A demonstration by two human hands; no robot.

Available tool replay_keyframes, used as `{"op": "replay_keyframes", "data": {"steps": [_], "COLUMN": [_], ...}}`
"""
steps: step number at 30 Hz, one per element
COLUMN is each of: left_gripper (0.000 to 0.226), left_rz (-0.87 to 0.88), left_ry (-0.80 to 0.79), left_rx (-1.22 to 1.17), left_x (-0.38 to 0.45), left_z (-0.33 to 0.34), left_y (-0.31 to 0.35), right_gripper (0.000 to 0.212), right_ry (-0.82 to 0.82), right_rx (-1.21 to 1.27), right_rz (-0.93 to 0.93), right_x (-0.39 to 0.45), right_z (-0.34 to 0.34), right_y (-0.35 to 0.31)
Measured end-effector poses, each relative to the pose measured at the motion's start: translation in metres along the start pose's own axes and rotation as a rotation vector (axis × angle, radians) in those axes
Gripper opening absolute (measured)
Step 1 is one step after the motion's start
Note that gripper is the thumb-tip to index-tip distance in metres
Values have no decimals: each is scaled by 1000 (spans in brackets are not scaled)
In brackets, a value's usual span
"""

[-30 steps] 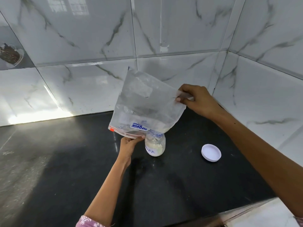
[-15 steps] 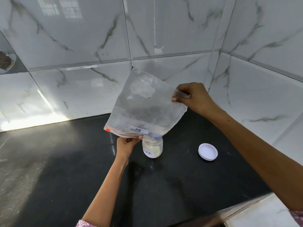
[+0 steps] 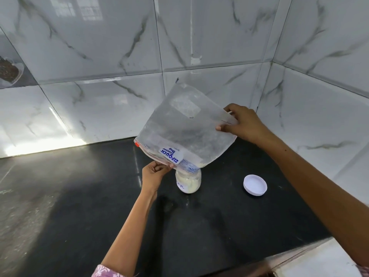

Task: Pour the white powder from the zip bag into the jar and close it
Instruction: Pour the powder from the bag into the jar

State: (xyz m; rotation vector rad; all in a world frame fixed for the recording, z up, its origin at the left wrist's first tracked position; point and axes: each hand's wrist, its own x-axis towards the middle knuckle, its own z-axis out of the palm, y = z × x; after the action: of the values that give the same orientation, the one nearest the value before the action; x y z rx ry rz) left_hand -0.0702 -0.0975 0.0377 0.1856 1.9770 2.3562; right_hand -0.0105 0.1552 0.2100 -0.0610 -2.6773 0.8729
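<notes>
Pouring under way: zip bag [image 3: 185,126] upended over jar [image 3: 188,181], left hand [image 3: 154,173] pinching its mouth, right hand [image 3: 244,122] its bottom corner. Next: fetch lid [image 3: 255,185] at jar's three o'clock, cap.

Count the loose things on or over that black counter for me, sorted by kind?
Zip bag: 1, tipped over the jar
Jar: 1, holding white powder
Lid: 1, white, lying beside the jar
Total: 3
</notes>
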Motion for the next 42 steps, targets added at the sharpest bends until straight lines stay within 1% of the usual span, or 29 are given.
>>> {"op": "replay_keyframes", "data": {"steps": [2,3,5,6,7,8,11,13,14,16,18,20,23,25,28,30,31,33,36,39,42], "left_gripper": [18,17,17,16,16,15,16,18,19,19,16,11,19,23,24,26,27,28,26,26,26], "left_rz": [9,15,21,19,19,20,10,-7,-15,-28,-32,-34,-77,-120,-139,-130,-123,-110,-88,-72,-64], "left_ry": [19,32,61,71,79,82,82,89,95,99,58,-6,-86,-146,-192,-217,-223,-229,-258,-278,-275], "left_rx": [-9,-13,-20,-25,-27,-25,-9,-21,-26,-26,-25,-12,12,-2,-48,-85,-99,-113,-87,-47,-39], "left_x": [0,0,1,1,2,3,4,5,5,4,2,0,0,-1,-1,-1,-1,0,0,-1,-1], "left_z": [0,0,1,2,2,3,5,5,5,2,0,0,1,0,1,4,6,7,8,8,8], "left_y": [-1,-1,-1,-1,-1,-2,-4,-5,-6,-7,-7,-6,-5,-4,-2,0,1,2,5,4,0], "right_gripper": [47,45,35,27,22,18,11,14,19,31,33,27,12,10,20,28,29,25,17,7,6], "right_ry": [-87,-137,-267,-306,-292,-227,54,167,189,177,214,226,118,105,127,121,109,88,106,55,58], "right_rx": [54,56,58,76,101,139,224,183,134,51,32,3,-59,-58,-7,17,22,27,31,-14,-17], "right_rz": [63,98,164,181,190,197,169,125,101,51,27,25,55,72,109,130,129,110,45,-4,-26], "right_x": [-4,-5,-8,-9,-8,-6,-2,1,1,2,4,8,9,8,7,6,5,4,3,-2,-3], "right_z": [-8,-11,-15,-15,-14,-13,-9,-1,3,7,6,5,8,8,3,1,0,-4,-10,-6,-4], "right_y": [4,6,7,8,8,9,12,13,14,15,18,18,17,17,19,18,17,14,5,-4,-10]}}
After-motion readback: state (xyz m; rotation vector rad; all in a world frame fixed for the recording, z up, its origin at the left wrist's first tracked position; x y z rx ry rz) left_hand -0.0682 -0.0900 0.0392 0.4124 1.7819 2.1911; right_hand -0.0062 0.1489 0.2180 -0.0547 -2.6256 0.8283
